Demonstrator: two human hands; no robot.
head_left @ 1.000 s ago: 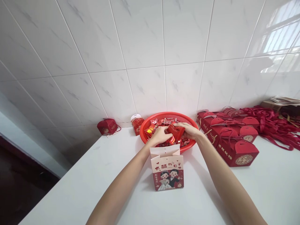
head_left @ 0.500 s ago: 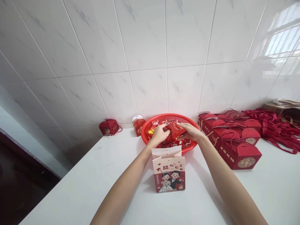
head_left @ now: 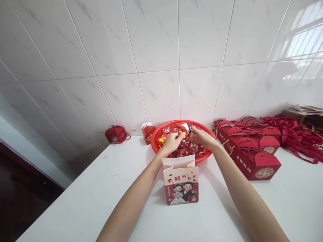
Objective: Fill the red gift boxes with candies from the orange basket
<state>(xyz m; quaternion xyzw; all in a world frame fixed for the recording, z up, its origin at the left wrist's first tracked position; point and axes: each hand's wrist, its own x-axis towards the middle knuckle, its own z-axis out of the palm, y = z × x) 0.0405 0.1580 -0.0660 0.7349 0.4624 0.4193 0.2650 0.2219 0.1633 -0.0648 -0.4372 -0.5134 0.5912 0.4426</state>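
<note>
Head view: left hand point(head_left: 172, 142) pinches a gold-and-white packet point(head_left: 183, 128) where red showed earlier, right hand point(head_left: 204, 138) spread beside it.

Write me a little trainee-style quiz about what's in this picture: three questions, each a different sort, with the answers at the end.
1. True or false: the left hand is gripping a shiny packet.

2. Where is the ribbon pile?
a) on the floor
b) to the right of the red boxes
c) stuck to the wall

3. Fill in the blank: just beyond the open paper box, wrapped packets lie in a red ____.

Key: 1. True. 2. b. 3. Basket.
</note>
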